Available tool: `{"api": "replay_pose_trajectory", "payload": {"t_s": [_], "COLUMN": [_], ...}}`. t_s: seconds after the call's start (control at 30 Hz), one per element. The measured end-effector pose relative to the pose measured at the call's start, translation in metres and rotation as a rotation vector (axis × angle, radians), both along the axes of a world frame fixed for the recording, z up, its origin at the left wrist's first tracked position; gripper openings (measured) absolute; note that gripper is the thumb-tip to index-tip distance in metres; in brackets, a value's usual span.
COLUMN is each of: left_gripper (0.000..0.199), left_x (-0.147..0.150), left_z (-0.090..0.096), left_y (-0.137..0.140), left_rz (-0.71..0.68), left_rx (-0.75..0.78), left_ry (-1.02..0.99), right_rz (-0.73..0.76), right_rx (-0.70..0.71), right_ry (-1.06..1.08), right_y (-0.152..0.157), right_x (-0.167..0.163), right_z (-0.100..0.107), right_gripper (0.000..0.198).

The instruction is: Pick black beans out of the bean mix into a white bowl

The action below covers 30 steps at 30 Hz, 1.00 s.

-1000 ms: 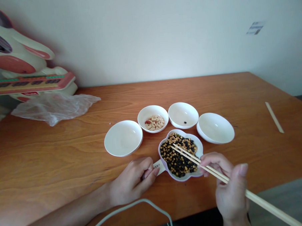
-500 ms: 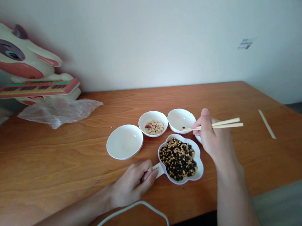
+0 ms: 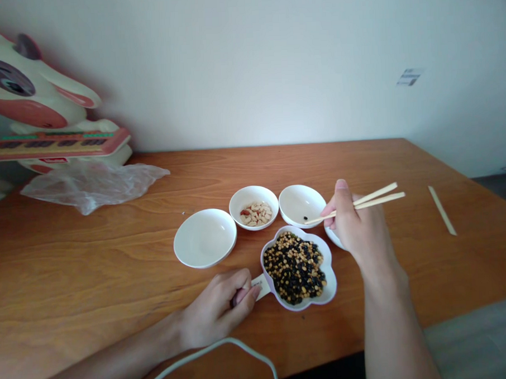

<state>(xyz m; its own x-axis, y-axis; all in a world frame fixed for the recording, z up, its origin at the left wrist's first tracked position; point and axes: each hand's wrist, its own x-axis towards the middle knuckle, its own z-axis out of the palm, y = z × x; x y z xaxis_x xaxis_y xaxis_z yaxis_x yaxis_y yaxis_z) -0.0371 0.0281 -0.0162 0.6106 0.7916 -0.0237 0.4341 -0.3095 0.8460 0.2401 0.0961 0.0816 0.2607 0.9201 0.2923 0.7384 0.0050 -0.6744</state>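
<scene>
here, right hand (image 3: 357, 224) fingers pinched on chopsticks (image 3: 373, 198), left hand (image 3: 218, 311) fingers closed on bean dish (image 3: 328, 281) handle

Glossy white bowls (image 3: 205, 237), wooden chopsticks (image 3: 365, 201)

Two bare forearms enter from the lower edge, each ending in an uncovered hand: the left hand (image 3: 219, 316) and the right hand (image 3: 359, 229). No sleeve, glove, ring, watch or bracelet shows on either. Fingernails are short and unpainted. Both arms are bare as far as visible.
</scene>
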Motion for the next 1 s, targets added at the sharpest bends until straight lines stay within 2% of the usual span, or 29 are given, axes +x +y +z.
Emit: {"api": "replay_pose_trajectory", "payload": {"t_s": [0.3, 0.57, 0.73, 0.83, 1.0], "left_gripper": [0.03, 0.029, 0.029, 0.032, 0.031], "left_x": [0.0, 0.001, 0.001, 0.003, 0.003], "left_z": [0.001, 0.004, 0.006, 0.007, 0.004], "left_y": [0.001, 0.001, 0.0, -0.002, -0.007], "left_rz": [-0.025, -0.012, -0.083, -0.045, 0.016], "left_rx": [0.011, 0.018, 0.075, 0.11, 0.081], "left_ry": [-0.024, -0.034, -0.014, -0.009, 0.017], "right_rz": [0.004, 0.074, 0.103, 0.128, 0.11], "right_rx": [-0.046, -0.03, -0.012, 0.011, 0.071], "right_ry": [0.007, 0.032, 0.064, 0.128, 0.252], "right_y": [-0.004, -0.002, -0.011, -0.017, -0.024], "right_x": [0.001, 0.006, 0.01, 0.013, 0.016], "right_z": [0.001, -0.014, -0.016, -0.02, -0.03], "right_gripper": [0.072, 0.066, 0.061, 0.06, 0.056]}}
